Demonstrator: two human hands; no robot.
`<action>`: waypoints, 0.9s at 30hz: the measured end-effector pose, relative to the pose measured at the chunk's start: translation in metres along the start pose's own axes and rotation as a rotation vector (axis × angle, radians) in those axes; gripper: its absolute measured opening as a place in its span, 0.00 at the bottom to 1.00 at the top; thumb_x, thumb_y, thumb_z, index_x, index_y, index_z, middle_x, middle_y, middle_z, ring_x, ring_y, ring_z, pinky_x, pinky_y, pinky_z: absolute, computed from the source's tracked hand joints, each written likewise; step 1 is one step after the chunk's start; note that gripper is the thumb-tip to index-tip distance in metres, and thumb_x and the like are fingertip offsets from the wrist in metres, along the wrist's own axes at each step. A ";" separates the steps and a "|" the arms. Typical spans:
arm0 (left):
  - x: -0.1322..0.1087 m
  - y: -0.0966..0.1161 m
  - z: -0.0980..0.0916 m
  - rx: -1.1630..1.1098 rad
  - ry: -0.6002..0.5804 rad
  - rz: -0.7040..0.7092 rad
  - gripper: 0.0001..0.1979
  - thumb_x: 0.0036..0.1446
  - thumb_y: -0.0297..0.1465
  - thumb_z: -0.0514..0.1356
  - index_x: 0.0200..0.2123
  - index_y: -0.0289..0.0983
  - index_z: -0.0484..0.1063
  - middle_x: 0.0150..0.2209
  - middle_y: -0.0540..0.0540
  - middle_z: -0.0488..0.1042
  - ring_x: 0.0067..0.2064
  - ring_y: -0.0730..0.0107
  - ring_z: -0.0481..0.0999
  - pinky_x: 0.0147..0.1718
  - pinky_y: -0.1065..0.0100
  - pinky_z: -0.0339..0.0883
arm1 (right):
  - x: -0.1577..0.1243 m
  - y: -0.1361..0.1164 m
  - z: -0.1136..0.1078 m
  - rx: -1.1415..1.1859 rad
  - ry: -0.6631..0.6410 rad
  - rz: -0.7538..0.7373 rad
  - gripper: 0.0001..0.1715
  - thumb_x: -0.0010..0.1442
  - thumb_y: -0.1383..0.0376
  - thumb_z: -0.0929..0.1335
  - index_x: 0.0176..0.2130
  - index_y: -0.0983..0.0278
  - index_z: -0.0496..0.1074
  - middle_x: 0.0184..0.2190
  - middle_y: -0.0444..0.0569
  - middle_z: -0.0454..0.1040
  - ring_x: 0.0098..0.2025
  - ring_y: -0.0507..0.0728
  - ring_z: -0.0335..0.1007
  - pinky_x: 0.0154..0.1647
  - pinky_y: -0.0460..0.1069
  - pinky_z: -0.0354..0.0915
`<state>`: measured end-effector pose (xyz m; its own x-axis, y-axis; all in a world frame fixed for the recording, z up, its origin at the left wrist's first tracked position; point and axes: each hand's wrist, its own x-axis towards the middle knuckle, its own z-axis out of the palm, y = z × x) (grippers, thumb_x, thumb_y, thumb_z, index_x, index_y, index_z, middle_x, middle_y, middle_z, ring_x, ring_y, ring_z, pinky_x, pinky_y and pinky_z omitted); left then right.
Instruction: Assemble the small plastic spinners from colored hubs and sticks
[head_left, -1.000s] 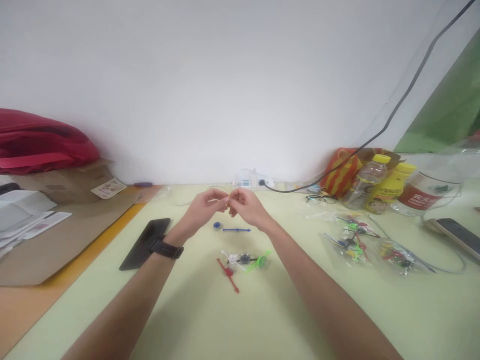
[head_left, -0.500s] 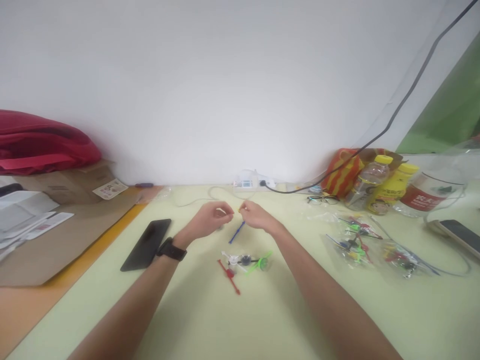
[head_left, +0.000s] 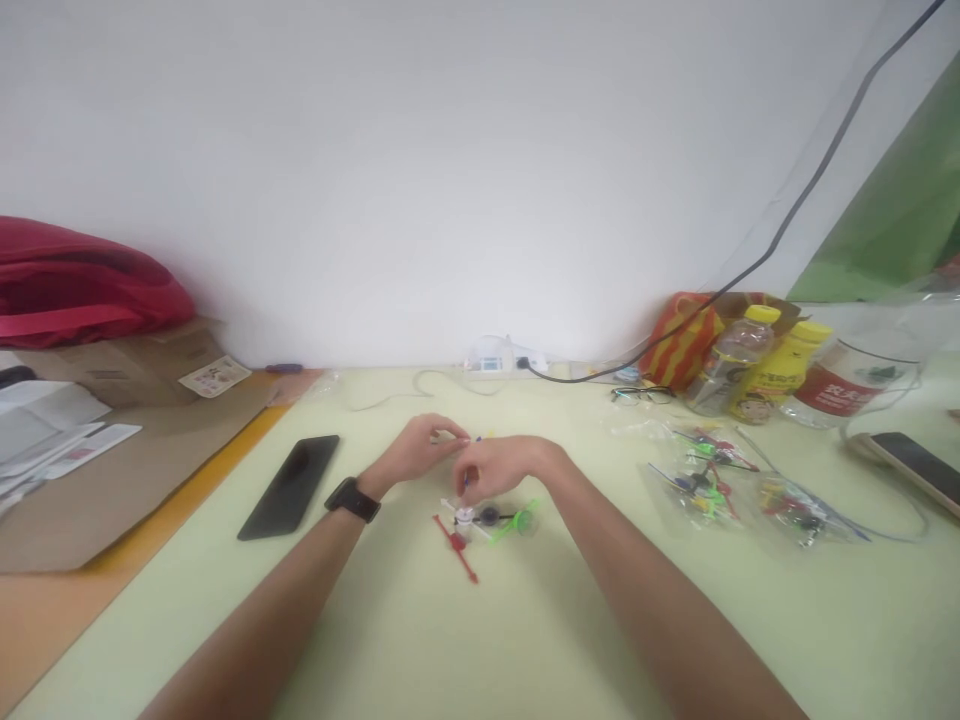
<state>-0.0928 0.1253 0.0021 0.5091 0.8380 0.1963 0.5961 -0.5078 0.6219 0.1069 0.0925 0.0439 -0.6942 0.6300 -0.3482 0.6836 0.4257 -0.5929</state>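
Observation:
My left hand has thumb and forefinger pinched at the end of a thin blue plastic stick, with a bit of yellow plastic beside it. Most of the stick is behind my right hand. That hand bends downward with curled fingers, their tips at the white plastic piece; whether they grip it is hidden. Close by on the table lie a dark round piece, a bright green piece and a red stick with a round hub.
A black phone lies left of my watch. Clear bags of coloured plastic parts lie at the right, before bottles and glasses. A power strip stands by the wall. Cardboard covers the left side.
My right hand has come down and toward me, from the stick's upper end to the white piece. My left hand has closed its fingertips on the blue stick.

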 end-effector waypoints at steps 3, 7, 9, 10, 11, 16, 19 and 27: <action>0.000 -0.002 0.002 0.011 0.009 -0.003 0.11 0.60 0.40 0.62 0.37 0.43 0.83 0.42 0.47 0.83 0.46 0.59 0.79 0.44 0.64 0.71 | 0.002 -0.010 0.006 -0.112 -0.094 0.012 0.17 0.50 0.55 0.77 0.38 0.60 0.79 0.42 0.45 0.80 0.39 0.57 0.74 0.32 0.47 0.62; -0.001 -0.009 0.001 0.082 0.005 0.036 0.08 0.58 0.38 0.63 0.35 0.43 0.83 0.40 0.48 0.83 0.45 0.60 0.79 0.44 0.64 0.70 | 0.005 -0.013 0.008 -0.173 -0.125 0.027 0.15 0.48 0.55 0.77 0.30 0.62 0.75 0.33 0.45 0.77 0.34 0.56 0.72 0.28 0.47 0.59; -0.001 -0.012 -0.004 0.110 0.019 0.044 0.08 0.58 0.39 0.64 0.35 0.43 0.82 0.40 0.48 0.83 0.45 0.60 0.79 0.46 0.63 0.70 | 0.005 -0.010 0.006 -0.146 -0.115 0.005 0.17 0.46 0.54 0.78 0.31 0.61 0.74 0.32 0.43 0.77 0.34 0.56 0.71 0.28 0.47 0.59; -0.001 -0.012 -0.007 0.113 0.040 0.042 0.09 0.58 0.40 0.64 0.37 0.43 0.82 0.41 0.48 0.83 0.46 0.59 0.79 0.46 0.63 0.70 | 0.005 -0.008 0.005 -0.123 -0.100 -0.004 0.19 0.45 0.54 0.78 0.32 0.61 0.74 0.33 0.43 0.77 0.34 0.55 0.71 0.28 0.47 0.59; 0.000 -0.011 -0.012 0.110 0.071 0.037 0.11 0.58 0.42 0.64 0.39 0.43 0.82 0.43 0.48 0.83 0.47 0.59 0.79 0.46 0.63 0.70 | 0.005 -0.005 0.003 -0.097 -0.080 -0.013 0.20 0.45 0.53 0.78 0.33 0.61 0.74 0.33 0.43 0.77 0.34 0.55 0.71 0.28 0.46 0.60; -0.002 0.012 -0.048 0.083 0.224 0.012 0.16 0.64 0.46 0.59 0.41 0.41 0.80 0.46 0.46 0.82 0.46 0.61 0.79 0.42 0.65 0.72 | -0.001 0.004 -0.005 0.175 0.014 -0.100 0.15 0.50 0.57 0.76 0.32 0.63 0.72 0.32 0.43 0.77 0.30 0.52 0.69 0.28 0.45 0.61; -0.006 0.035 -0.065 0.065 0.180 0.058 0.17 0.64 0.46 0.60 0.39 0.39 0.80 0.41 0.46 0.83 0.42 0.63 0.80 0.42 0.65 0.73 | -0.004 0.003 -0.009 0.523 0.167 -0.144 0.12 0.54 0.61 0.74 0.31 0.63 0.69 0.28 0.44 0.76 0.26 0.50 0.67 0.27 0.45 0.62; -0.013 0.076 -0.061 -0.053 0.057 0.147 0.17 0.61 0.44 0.63 0.47 0.40 0.79 0.43 0.45 0.82 0.41 0.63 0.81 0.43 0.64 0.77 | -0.002 -0.004 -0.015 0.960 0.535 -0.203 0.11 0.58 0.63 0.74 0.37 0.64 0.71 0.30 0.45 0.75 0.32 0.51 0.73 0.37 0.47 0.71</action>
<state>-0.0921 0.0878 0.0931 0.5517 0.7662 0.3295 0.4838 -0.6158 0.6219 0.1093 0.0988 0.0576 -0.4290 0.9025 0.0391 -0.0496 0.0197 -0.9986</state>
